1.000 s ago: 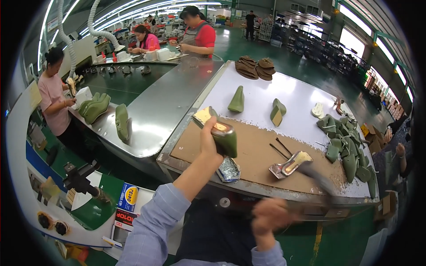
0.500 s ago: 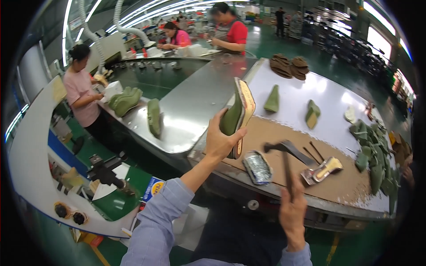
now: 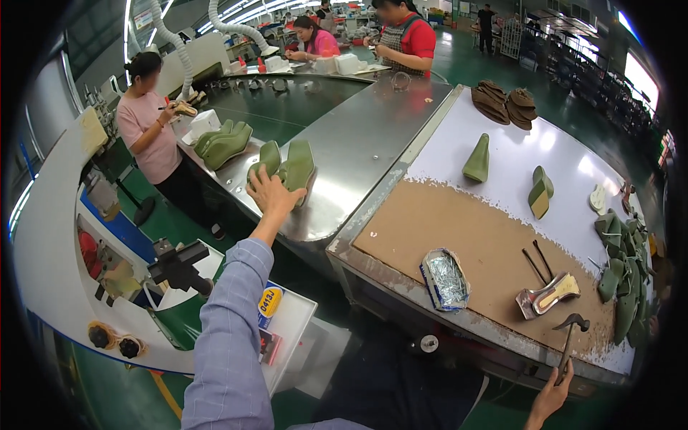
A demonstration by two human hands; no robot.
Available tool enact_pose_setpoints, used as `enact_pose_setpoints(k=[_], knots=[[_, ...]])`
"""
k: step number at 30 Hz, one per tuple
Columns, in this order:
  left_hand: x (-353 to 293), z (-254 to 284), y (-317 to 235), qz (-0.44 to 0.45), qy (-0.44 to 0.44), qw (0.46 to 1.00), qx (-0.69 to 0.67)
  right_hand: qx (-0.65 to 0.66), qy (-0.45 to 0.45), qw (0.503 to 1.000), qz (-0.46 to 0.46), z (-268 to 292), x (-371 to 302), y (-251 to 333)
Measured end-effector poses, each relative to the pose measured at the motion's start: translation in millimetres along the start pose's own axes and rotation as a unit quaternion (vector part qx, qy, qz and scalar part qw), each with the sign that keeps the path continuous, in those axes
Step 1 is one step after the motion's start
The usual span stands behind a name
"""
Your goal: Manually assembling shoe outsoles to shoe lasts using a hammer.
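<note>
My left hand [image 3: 274, 197] reaches over the metal tabletop with its fingers spread, against the near ends of two green shoe uppers on lasts. One green upper [image 3: 268, 157] is partly covered by my fingers; the other green upper [image 3: 299, 170] stands beside my thumb. Down at the lower right, my right hand [image 3: 553, 393] is wrapped round the handle of a hammer [image 3: 570, 328], its head raised near the workbench's front edge.
On the workbench [image 3: 408, 236] are a foil-lined tray [image 3: 446, 279], a metallic-sided shoe last [image 3: 548, 295], two thin dark tools [image 3: 539, 259], single green uppers [image 3: 478, 159] and a green pile [image 3: 625, 279]. Brown pieces [image 3: 494, 104] lie farther back. A co-worker [image 3: 148, 118] stands at left.
My left hand has carried the green upper from above the workbench left to the metal tabletop, set it beside another and spread its fingers. My right hand has moved right and lower with the hammer.
</note>
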State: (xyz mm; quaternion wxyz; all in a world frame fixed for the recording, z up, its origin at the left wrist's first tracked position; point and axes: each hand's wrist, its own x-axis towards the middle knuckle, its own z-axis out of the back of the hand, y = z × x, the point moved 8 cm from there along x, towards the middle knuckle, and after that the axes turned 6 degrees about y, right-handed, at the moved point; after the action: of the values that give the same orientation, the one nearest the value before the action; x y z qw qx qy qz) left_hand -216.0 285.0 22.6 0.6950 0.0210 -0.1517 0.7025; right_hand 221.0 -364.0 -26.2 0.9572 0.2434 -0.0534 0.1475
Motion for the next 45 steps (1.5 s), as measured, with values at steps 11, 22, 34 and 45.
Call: enact_pose_setpoints(k=[11,22,34,45], knots=[[48,-26,10,0.057,-0.115,0.991,-0.021,-0.26,-0.106,0.957,0.065,2,70,-55],[-78,-68,-408,-0.415,0.042,0.887,-0.201,-0.213,-0.155,0.957,0.124,0,66,-18],[-43,-109,-490,-0.469,0.448,0.737,-0.189,-0.179,-0.124,0.971,0.097,7,69,-4],[-192,-78,-625,-0.494,0.267,0.796,-0.224,-0.163,-0.143,0.968,0.122,3,69,-1]])
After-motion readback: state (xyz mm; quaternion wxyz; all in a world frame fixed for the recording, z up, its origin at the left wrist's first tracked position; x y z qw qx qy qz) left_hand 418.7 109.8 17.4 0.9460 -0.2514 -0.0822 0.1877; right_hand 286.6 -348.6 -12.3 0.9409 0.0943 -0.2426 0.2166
